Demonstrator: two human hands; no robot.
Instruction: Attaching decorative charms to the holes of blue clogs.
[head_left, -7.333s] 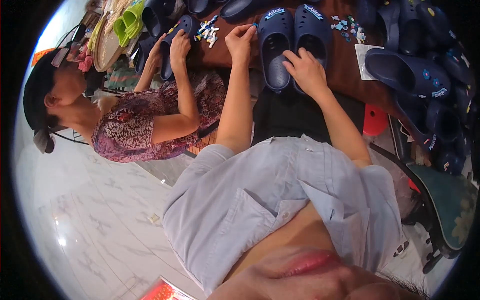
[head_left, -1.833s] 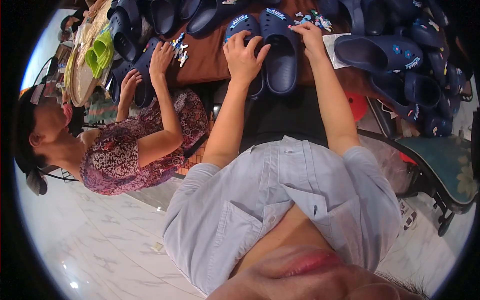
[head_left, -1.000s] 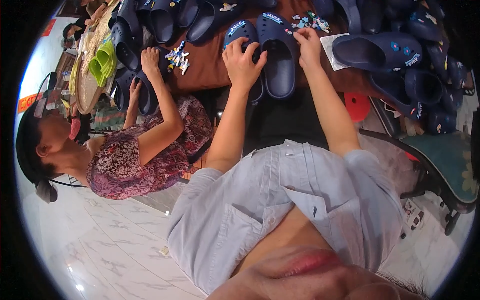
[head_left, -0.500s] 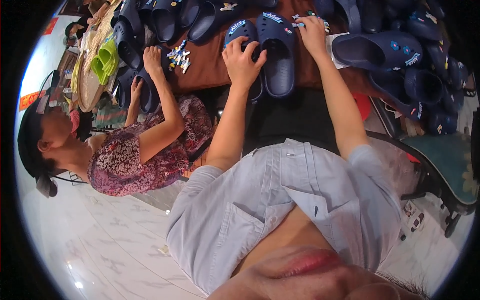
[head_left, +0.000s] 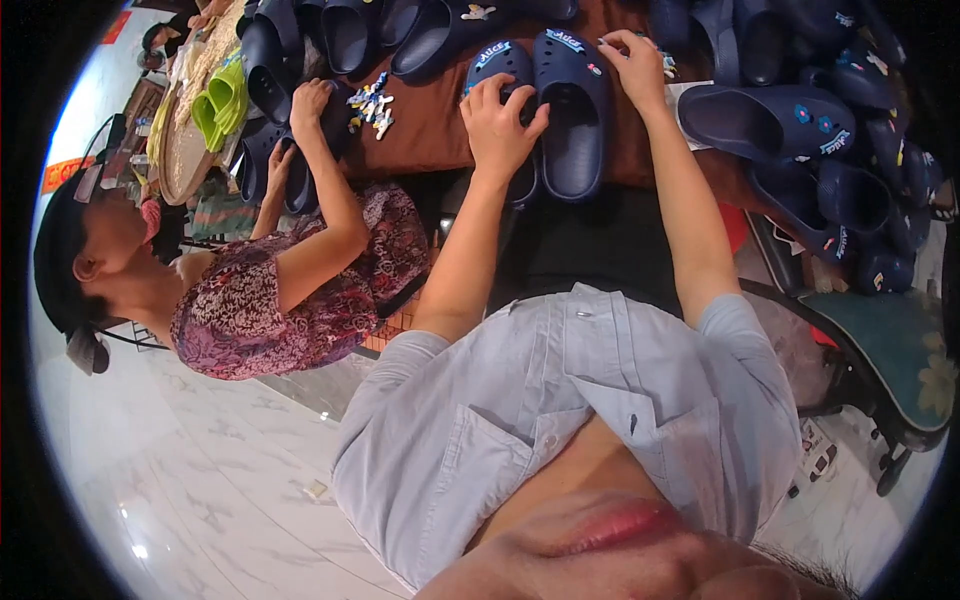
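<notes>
Nearest the camera is the person's own pale blue shirt (head_left: 560, 440), with both bare forearms reaching away from it to the brown table (head_left: 430, 120); the left hand (head_left: 500, 125) lies palm down with fingers spread and curled over a dark blue clog (head_left: 500, 75), pressing it to the tabletop rather than lifting it; just beside that clog, touching it along its side, lies a 2nd dark blue clog (head_left: 572, 110), toe pointing away; the right hand (head_left: 632, 62) is at the far end of this 2nd clog, fingertips pinched together on its upper edge, and whether something small sits between them I cannot tell; to the left a co-worker in a patterned purple top (head_left: 290, 300) leans in, 1 hand (head_left: 308, 100) resting on another dark clog (head_left: 262, 160) near a little heap of small coloured charms (head_left: 372, 103); to the right a cluster of more dark blue clogs (head_left: 800, 120) crowds the table's edge; farther off on the left, a pair of green sandals (head_left: 222, 95) sits on a round woven tray (head_left: 185, 150).
</notes>
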